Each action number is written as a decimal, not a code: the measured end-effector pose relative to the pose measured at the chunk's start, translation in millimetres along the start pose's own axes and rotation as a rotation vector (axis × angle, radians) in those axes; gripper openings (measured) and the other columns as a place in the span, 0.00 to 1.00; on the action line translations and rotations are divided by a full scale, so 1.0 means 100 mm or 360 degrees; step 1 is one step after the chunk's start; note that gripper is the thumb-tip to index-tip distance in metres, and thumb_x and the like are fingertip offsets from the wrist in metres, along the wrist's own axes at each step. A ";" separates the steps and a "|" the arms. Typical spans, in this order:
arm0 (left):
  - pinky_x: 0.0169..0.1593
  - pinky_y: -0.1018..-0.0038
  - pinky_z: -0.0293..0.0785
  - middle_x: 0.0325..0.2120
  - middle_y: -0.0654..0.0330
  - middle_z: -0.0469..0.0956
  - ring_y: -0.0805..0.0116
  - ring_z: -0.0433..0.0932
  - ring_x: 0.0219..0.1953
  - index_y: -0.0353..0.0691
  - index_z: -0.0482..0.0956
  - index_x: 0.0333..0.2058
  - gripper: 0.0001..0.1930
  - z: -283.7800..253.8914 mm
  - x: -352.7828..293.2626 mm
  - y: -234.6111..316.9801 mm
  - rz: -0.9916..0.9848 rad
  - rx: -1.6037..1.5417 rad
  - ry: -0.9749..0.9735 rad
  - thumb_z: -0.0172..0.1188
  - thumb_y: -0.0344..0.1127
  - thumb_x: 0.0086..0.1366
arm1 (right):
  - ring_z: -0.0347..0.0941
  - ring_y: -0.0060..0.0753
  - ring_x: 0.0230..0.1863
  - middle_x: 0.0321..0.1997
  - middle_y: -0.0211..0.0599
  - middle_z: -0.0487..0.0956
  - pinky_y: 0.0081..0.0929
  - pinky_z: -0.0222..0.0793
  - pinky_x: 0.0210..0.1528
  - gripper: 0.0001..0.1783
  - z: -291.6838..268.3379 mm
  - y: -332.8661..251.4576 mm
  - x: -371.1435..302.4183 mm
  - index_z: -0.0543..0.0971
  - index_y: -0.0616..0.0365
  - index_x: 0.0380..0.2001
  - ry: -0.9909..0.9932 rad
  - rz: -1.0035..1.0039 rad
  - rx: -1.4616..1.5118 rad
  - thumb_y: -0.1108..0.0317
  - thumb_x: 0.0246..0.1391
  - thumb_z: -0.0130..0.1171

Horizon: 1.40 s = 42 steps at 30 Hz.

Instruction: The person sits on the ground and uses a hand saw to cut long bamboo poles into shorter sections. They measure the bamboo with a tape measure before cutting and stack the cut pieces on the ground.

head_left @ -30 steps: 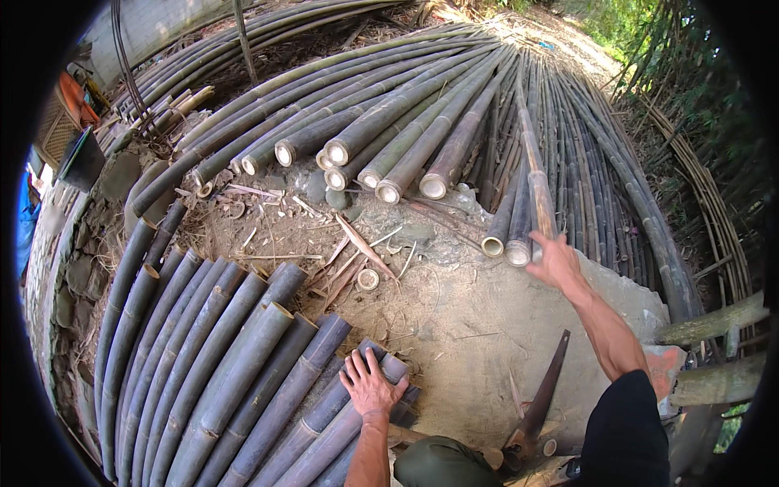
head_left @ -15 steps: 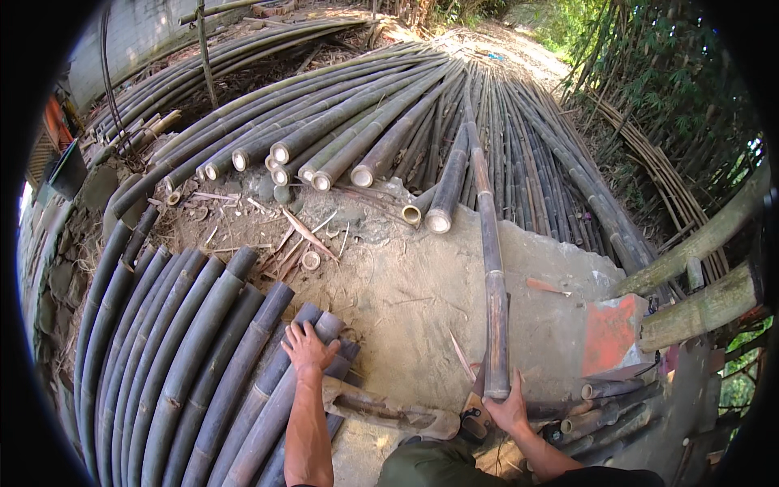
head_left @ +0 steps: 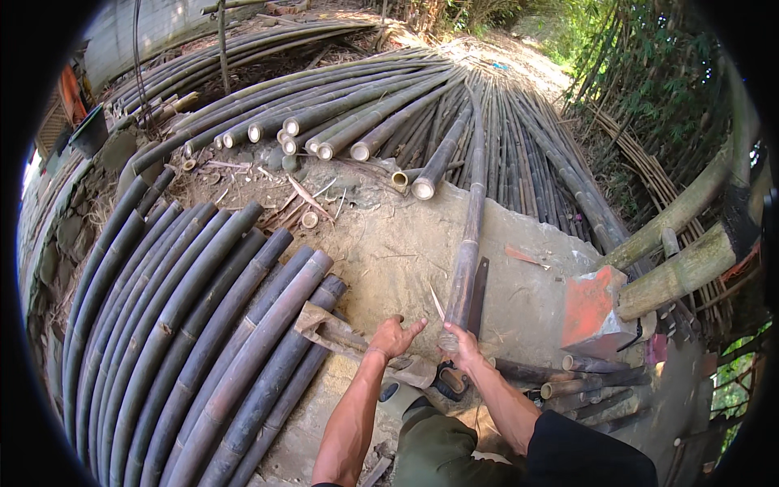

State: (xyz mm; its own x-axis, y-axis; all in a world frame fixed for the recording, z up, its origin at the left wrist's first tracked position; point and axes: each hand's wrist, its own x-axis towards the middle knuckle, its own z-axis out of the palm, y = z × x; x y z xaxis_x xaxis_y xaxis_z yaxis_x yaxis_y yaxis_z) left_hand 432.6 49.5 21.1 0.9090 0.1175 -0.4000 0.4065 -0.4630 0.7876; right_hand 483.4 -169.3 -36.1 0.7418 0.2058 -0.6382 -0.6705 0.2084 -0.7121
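A long dark bamboo pole (head_left: 469, 243) runs from the far pile toward me. My right hand (head_left: 464, 351) is closed around its near end. My left hand (head_left: 393, 336) hovers a little to the left of that end, thumb stretched out, with nothing in it. A handsaw (head_left: 480, 296) lies beside the pole; its blade shows to the right, and its dark handle (head_left: 451, 380) sits below my right hand. Under my left wrist is a hollowed, weathered wooden block (head_left: 324, 329). Cut bamboo lengths (head_left: 268, 325) lie side by side at the left.
More long bamboo poles (head_left: 389, 122) fan out across the far ground. A red-faced concrete block (head_left: 591, 308) stands at the right, near thick pale bamboo posts (head_left: 682, 268). Short bamboo offcuts (head_left: 580, 390) lie at lower right. Splinters (head_left: 304, 195) litter the ground near the cut lengths.
My left hand has left the cut bamboo lengths and moved right, close to the pole's near end. My right hand stays on that end, which is now farther from me and slightly left.
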 end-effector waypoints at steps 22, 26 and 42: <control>0.50 0.58 0.78 0.45 0.42 0.80 0.46 0.81 0.48 0.35 0.70 0.51 0.33 0.04 -4.46 -0.84 -0.0695 0.0675 0.0073 0.70 0.45 0.50 | 0.80 0.27 0.39 0.42 0.42 0.83 0.26 0.76 0.41 0.21 -0.31 0.46 -1.80 0.78 0.65 0.51 -0.0914 -0.0346 -0.1870 0.65 0.58 0.65; 0.50 0.41 0.74 0.53 0.42 0.75 0.44 0.77 0.52 0.40 0.65 0.61 0.25 0.79 -4.47 -0.89 -0.1025 0.1107 0.0518 0.56 0.40 0.66 | 0.80 0.33 0.44 0.44 0.44 0.83 0.31 0.74 0.47 0.20 -1.51 0.62 -1.37 0.78 0.64 0.50 -0.0617 -0.0737 -0.2244 0.66 0.56 0.63; 0.54 0.40 0.69 0.46 0.48 0.80 0.49 0.79 0.49 0.38 0.75 0.54 0.18 1.47 -2.82 -0.81 -0.0758 0.0369 0.1104 0.45 0.37 0.71 | 0.79 0.41 0.45 0.44 0.48 0.82 0.35 0.73 0.49 0.23 -2.16 1.23 -2.06 0.77 0.63 0.51 -0.0788 -0.0299 -0.2871 0.62 0.55 0.63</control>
State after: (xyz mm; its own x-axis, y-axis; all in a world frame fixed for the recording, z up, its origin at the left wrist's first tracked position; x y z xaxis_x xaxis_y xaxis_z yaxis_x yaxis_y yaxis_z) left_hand 130.0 -75.3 0.8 0.5290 0.8177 -0.2271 0.7970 -0.3868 0.4639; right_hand 251.4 -392.4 -55.0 0.5027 0.5927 -0.6293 0.4702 -0.7983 -0.3763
